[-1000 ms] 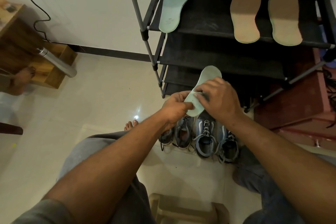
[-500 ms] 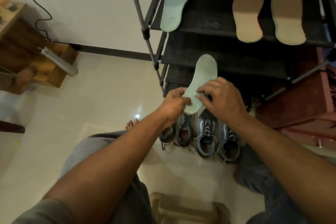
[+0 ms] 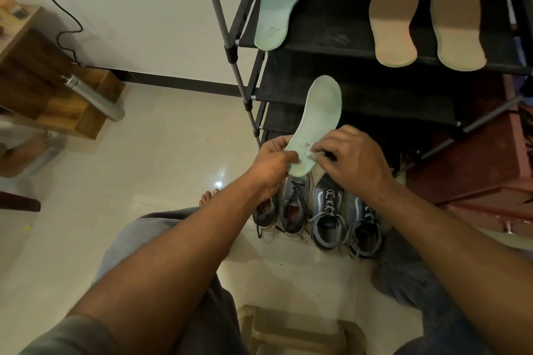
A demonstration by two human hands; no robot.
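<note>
— Where is the pale green insole (image 3: 320, 117)?

— Held up in the air between both hands, in front of the lower shelves of the black shoe rack (image 3: 331, 46). It stands nearly upright, toe end up and leaning a little to the right, heel end down, just above the shoes.

— And the left hand (image 3: 271, 163)?

— It grips the heel end from the left side. The thumb lies across the upper face and the fingers curl round behind.

— The right hand (image 3: 356, 163)?

— Its fingers are curled, with the tips on the heel part beside a small red mark. It seems to pinch the right edge there, though the thumb is hidden, so I cannot be sure how far it closes.

— What is underneath?

— Four shoes in a row on the tiled floor (image 3: 161, 170), toes toward the rack. The grey pair (image 3: 292, 204) is on the left, one shoe partly under the left forearm. The blue pair (image 3: 328, 219) is on the right.

— Anything on the rack?

— The top shelf bears a second green insole (image 3: 278, 7) at its left end. Two tan insoles (image 3: 393, 17) lie side by side toward the right, well apart from it.
</note>
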